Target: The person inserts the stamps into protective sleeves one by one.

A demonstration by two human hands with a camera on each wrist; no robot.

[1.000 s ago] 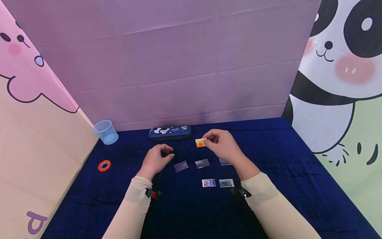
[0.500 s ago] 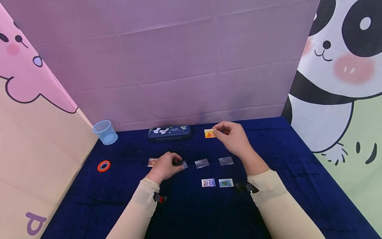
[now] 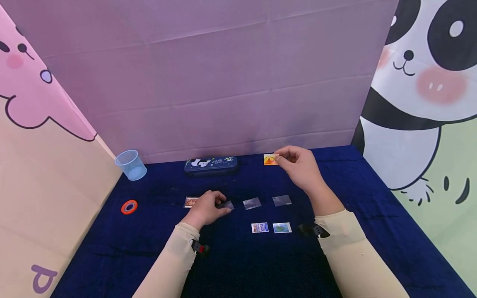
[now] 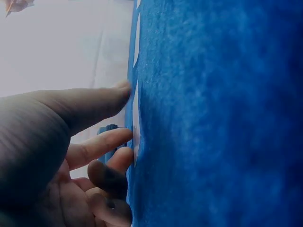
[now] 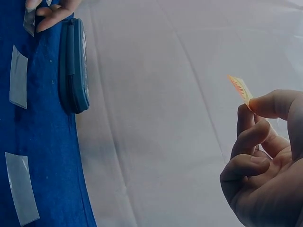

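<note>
Basically | right hand pinches the yellow picture card, long axis sideways, jutting left | clear plastic film down-left of it, by left hand, can't tell if those fingers are gripping

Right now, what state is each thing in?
Right grip: pinching yellow card
Yellow card: raised
Left grip: at left clear film, pinch unclear
Middle film: untouched
Right film: untouched
Purple card: face up
Green card: face up
Reddish card: partly hidden
Pencil case: closed
Cup: upright
Tape roll: flat
</note>
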